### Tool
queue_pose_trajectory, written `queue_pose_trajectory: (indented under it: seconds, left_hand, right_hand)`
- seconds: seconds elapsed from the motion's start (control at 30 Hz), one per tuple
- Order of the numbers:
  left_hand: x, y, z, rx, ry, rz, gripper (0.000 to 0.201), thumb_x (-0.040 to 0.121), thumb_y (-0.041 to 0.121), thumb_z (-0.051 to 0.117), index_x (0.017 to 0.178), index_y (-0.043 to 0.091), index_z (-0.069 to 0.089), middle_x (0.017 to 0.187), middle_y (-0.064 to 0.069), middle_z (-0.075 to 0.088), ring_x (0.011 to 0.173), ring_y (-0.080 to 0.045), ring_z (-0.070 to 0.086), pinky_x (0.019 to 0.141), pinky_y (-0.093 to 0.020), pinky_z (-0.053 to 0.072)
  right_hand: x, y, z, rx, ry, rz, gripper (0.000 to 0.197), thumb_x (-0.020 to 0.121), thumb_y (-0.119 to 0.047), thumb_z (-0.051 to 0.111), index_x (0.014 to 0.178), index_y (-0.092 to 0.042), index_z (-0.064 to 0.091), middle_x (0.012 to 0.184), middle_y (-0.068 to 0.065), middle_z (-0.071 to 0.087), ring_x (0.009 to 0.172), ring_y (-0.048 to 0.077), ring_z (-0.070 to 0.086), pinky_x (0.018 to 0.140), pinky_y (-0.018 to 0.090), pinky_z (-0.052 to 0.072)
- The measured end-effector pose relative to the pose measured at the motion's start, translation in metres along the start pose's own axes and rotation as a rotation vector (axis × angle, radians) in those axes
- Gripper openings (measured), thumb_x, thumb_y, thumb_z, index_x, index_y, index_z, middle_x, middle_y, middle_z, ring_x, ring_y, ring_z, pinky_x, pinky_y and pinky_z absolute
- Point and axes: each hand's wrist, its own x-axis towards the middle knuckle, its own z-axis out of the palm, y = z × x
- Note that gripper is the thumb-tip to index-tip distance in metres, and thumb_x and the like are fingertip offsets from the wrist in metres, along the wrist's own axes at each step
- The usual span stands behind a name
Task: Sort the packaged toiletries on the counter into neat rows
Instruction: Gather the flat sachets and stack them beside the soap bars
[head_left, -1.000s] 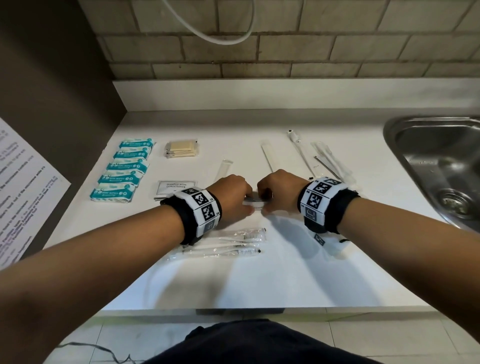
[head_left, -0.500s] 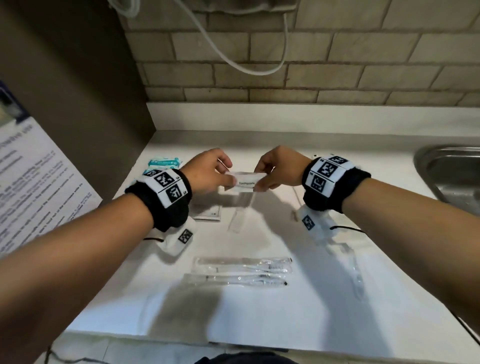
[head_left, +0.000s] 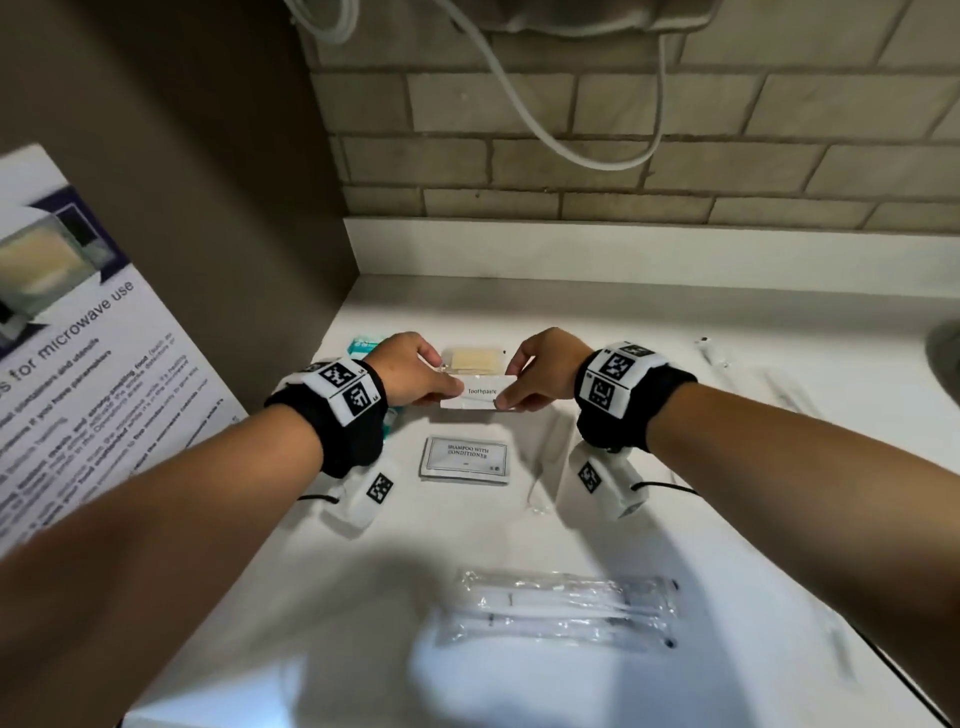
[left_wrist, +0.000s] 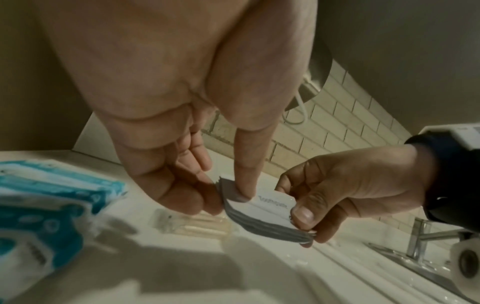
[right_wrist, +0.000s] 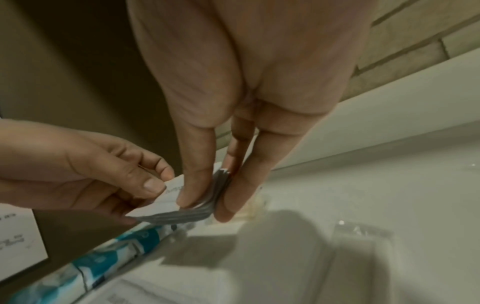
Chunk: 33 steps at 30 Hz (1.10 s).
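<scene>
Both hands hold a small stack of white toothpaste sachets (head_left: 479, 393) (left_wrist: 262, 214) (right_wrist: 182, 209) above the white counter (head_left: 363, 597). My left hand (head_left: 415, 376) (left_wrist: 221, 197) pinches its left end between thumb and fingers. My right hand (head_left: 535, 382) (right_wrist: 205, 197) pinches the right end the same way. Just behind the stack lies a clear pack of yellowish items (head_left: 475, 359). A white "shampoo with conditioner" sachet (head_left: 465, 460) lies below the hands. Teal and white packets (left_wrist: 46, 205) (right_wrist: 109, 261) sit at the left, mostly hidden by my left wrist in the head view.
Clear-wrapped toothbrushes (head_left: 561, 610) lie near the counter's front edge. More long clear-wrapped items (head_left: 779, 384) lie at the right, by the sink (head_left: 945, 358). A brown side wall with a microwave notice (head_left: 78, 374) closes the left. A tap (left_wrist: 420, 236) stands by the sink.
Both hands lifted the toothpaste sachets off the counter and carried them back and left, towards the yellowish pack. The head view moved closer and leftwards.
</scene>
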Motion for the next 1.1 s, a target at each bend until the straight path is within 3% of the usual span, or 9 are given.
queue_pose_trajectory:
  seconds: [0.13,0.3,0.4,0.57,0.63,0.9,1.1]
  left_hand:
    - [0.007,-0.002,0.004,0.128,0.016,-0.017,0.036,0.068,0.027,0.087,0.082,0.02,0.054,0.095,-0.011,0.073,0.09,-0.027,0.07,0.088,-0.04,0.056]
    - [0.012,0.001,0.007,0.225,-0.008,-0.023,0.031,0.073,0.024,0.083,0.071,0.013,0.055,0.093,-0.02,0.074,0.091,-0.033,0.072,0.086,-0.044,0.057]
    - [0.015,0.001,0.007,0.257,0.004,-0.022,0.031,0.072,0.024,0.084,0.071,0.012,0.056,0.094,-0.02,0.074,0.09,-0.032,0.072,0.086,-0.044,0.057]
    - [0.018,-0.003,0.009,0.324,0.005,-0.041,0.039,0.075,0.028,0.082,0.099,0.002,0.065,0.103,-0.017,0.071,0.097,-0.03,0.068,0.088,-0.037,0.055]
    - [0.017,-0.003,0.011,0.357,0.02,-0.042,0.04,0.076,0.029,0.08,0.104,0.003,0.065,0.106,-0.015,0.069,0.1,-0.028,0.065,0.082,-0.032,0.05]
    - [0.018,-0.002,0.015,0.403,0.043,-0.048,0.042,0.076,0.026,0.08,0.108,0.006,0.061,0.106,-0.011,0.065,0.093,-0.025,0.06,0.073,-0.028,0.045]
    - [0.02,-0.004,0.016,0.426,0.038,-0.047,0.039,0.078,0.026,0.078,0.108,0.008,0.06,0.104,-0.008,0.063,0.087,-0.022,0.056,0.07,-0.027,0.042]
  right_hand:
    - [0.009,0.003,0.008,-0.021,0.013,0.054,0.031,0.066,0.0,0.085,0.078,-0.009,0.058,0.045,0.001,0.064,0.037,0.01,0.062,0.045,0.019,0.055]
    - [0.017,0.001,0.015,-0.069,0.047,0.091,0.03,0.066,-0.005,0.087,0.089,-0.004,0.067,0.049,0.001,0.067,0.038,0.008,0.062,0.045,0.017,0.053]
    - [0.021,0.001,0.021,-0.135,0.063,0.097,0.027,0.066,-0.011,0.086,0.088,-0.001,0.073,0.061,0.005,0.07,0.045,0.008,0.063,0.059,0.02,0.059]
    - [0.025,0.003,0.027,-0.259,0.055,0.083,0.018,0.068,-0.018,0.08,0.078,-0.004,0.078,0.062,0.003,0.068,0.055,0.01,0.06,0.08,0.027,0.06]
    - [0.025,0.003,0.029,-0.311,0.056,0.079,0.02,0.069,-0.021,0.079,0.08,-0.004,0.078,0.066,0.003,0.069,0.059,0.011,0.06,0.083,0.027,0.059]
    - [0.029,0.004,0.032,-0.383,0.053,0.062,0.029,0.072,-0.028,0.08,0.088,-0.004,0.079,0.071,0.002,0.07,0.064,0.012,0.061,0.088,0.032,0.058]
    - [0.034,0.007,0.032,-0.415,0.055,0.052,0.028,0.07,-0.029,0.081,0.084,-0.005,0.079,0.072,0.002,0.072,0.064,0.012,0.061,0.088,0.034,0.058]
